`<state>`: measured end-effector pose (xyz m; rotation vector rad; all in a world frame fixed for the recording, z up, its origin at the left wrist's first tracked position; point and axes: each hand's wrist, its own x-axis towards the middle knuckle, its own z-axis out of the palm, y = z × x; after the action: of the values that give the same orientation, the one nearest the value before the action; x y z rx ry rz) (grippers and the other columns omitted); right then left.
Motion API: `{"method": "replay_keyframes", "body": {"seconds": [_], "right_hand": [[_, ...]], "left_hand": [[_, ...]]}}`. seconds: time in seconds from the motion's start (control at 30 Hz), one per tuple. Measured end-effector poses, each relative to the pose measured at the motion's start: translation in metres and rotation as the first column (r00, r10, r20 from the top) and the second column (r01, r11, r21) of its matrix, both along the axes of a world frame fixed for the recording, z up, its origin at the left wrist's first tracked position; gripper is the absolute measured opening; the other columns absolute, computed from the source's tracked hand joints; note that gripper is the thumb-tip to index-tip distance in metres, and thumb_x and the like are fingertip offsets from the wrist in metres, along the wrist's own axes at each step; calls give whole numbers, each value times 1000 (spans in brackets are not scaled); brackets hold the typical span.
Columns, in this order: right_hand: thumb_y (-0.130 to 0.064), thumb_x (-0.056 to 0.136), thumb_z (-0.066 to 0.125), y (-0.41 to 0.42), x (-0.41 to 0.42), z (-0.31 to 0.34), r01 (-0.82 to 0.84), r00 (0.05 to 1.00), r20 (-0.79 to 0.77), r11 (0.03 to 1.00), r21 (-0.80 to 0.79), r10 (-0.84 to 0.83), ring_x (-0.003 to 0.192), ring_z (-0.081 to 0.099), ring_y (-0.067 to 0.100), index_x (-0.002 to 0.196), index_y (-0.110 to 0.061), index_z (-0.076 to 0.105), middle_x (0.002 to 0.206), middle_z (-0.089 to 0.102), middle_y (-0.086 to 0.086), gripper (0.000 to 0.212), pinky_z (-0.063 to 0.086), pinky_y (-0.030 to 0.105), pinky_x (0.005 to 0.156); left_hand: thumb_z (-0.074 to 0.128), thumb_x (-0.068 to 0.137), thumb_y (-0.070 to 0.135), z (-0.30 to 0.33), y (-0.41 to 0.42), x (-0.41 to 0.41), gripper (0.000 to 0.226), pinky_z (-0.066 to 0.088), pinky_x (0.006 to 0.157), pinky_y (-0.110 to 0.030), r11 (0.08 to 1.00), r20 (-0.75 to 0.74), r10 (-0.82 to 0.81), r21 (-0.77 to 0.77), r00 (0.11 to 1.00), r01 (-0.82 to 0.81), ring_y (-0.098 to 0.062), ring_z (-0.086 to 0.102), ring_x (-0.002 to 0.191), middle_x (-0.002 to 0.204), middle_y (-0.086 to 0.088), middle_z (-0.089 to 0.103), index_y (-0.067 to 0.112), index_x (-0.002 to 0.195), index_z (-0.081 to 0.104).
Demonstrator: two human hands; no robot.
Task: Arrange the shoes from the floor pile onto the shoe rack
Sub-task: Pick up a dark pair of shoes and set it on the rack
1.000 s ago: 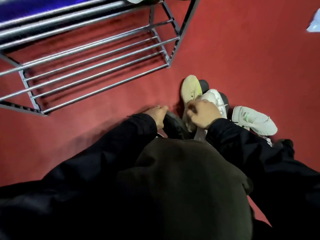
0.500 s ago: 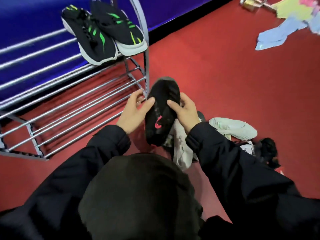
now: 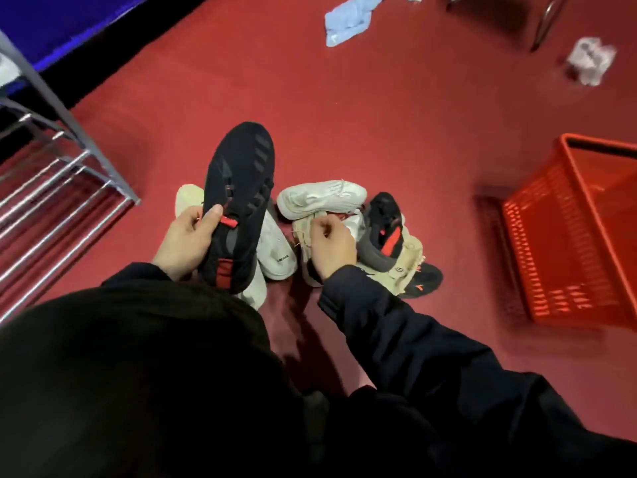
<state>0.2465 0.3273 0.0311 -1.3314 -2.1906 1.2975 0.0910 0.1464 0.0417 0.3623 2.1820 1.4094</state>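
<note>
Gripping a black shoe (image 3: 241, 198) by its heel end, the left hand (image 3: 188, 241) sits left of centre in the head view, thumb pressed on the upper next to a red lace tab. This shoe is held above the floor (image 3: 396, 108), toe pointing to the top of the frame. The right hand (image 3: 331, 244), at centre, is closed with fingers curled on the beige shoe (image 3: 310, 236) in the floor pile. Just above that hand lies a white shoe (image 3: 320, 198) on its side. To the right, a second black shoe (image 3: 384, 229) with red markings rests on other beige footwear. Another white shoe (image 3: 277, 251) lies between the two hands, partly behind the held shoe. The shoe rack (image 3: 51, 188), with metal bars, stands at the left edge. A red basket (image 3: 537, 250) stands on the floor at the right edge. Pale blue cloth (image 3: 348, 25) lies at the top centre.
</note>
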Motion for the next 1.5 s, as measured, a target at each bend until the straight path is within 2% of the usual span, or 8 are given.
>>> {"method": "replay_keyframes", "body": {"seconds": [0.1, 0.27, 0.4, 0.53, 0.77, 1.03, 1.3, 1.5], "right_hand": [[-35, 82, 59, 36, 44, -14, 165, 971, 71, 851, 499, -230, 113, 54, 26, 120, -19, 63, 121, 61, 6, 42, 43, 39, 96], [-46, 82, 66, 76, 60, -32, 561, 822, 261, 799, -215, -507, 129, 53, 37, 145, -8, 41, 139, 55, 18, 78, 40, 43, 109], [-16, 88, 58, 67, 57, -7, 538, 843, 90, 829, -152, -530, 104, 62, 30, 129, -12, 56, 106, 66, 6, 41, 40, 29, 83], [-2, 91, 57, 44, 43, 24, 388, 854, -257, 883, -264, -452, 104, 60, 18, 126, -20, 58, 103, 64, -4, 39, 45, 23, 86], [2, 94, 57, -12, -52, 103, -32, 728, -631, 906, -422, -268, 101, 64, 9, 127, -15, 56, 115, 63, -5, 37, 54, 14, 77], [-1, 94, 59, -104, -143, 169, -416, 667, -744, 807, -419, -42, 122, 63, 22, 129, -20, 58, 129, 64, 2, 40, 51, 43, 103], [1, 93, 58, -222, -218, 210, -723, 582, -740, 630, -283, 336, 97, 68, 6, 128, -16, 58, 111, 69, -9, 39, 56, 18, 81], [2, 92, 57, -325, -279, 210, -833, 540, -643, 459, -311, 544, 101, 68, 23, 129, -8, 59, 122, 68, 10, 39, 52, 31, 85]], "left_hand": [[55, 94, 55, 10, 19, 9, 57, 50, 76, -25, 995, 58, -102, 23, 993, 101, -6, 64, 78, 88, -7, 67, -2, 99, 62], [60, 99, 38, 17, 25, 10, 42, 52, 68, -20, 997, 88, -75, 29, 993, 73, -6, 64, 71, 89, -8, 71, -4, 102, 62], [68, 94, 25, 25, 19, 11, 21, 46, 56, -10, 999, 122, -33, 30, 992, 29, 9, 61, 51, 53, 20, 65, 9, 90, 55], [78, 85, 12, 52, 0, 0, 34, 54, 71, -27, 997, 151, 2, 71, 988, -13, -2, 71, 70, 82, 3, 75, -1, 110, 59], [66, 93, 4, 143, -59, -24, 28, 55, 74, -22, 938, 1, 256, 241, 967, -249, -7, 72, 85, 106, -5, 74, 0, 120, 62], [65, 94, 7, 216, -171, -22, 27, 58, 84, -29, 738, -103, 628, 395, 771, -548, -16, 73, 98, 113, -7, 76, 8, 121, 65], [63, 96, 7, 217, -304, -22, 34, 56, 51, -28, 342, 45, 912, 463, 407, -817, -14, 68, 53, 87, -14, 70, 13, 123, 42], [58, 90, -5, 195, -367, -45, 54, 58, 85, -39, 221, 152, 937, 440, 315, -870, -27, 72, 93, 112, -16, 72, 17, 138, 46]]}}
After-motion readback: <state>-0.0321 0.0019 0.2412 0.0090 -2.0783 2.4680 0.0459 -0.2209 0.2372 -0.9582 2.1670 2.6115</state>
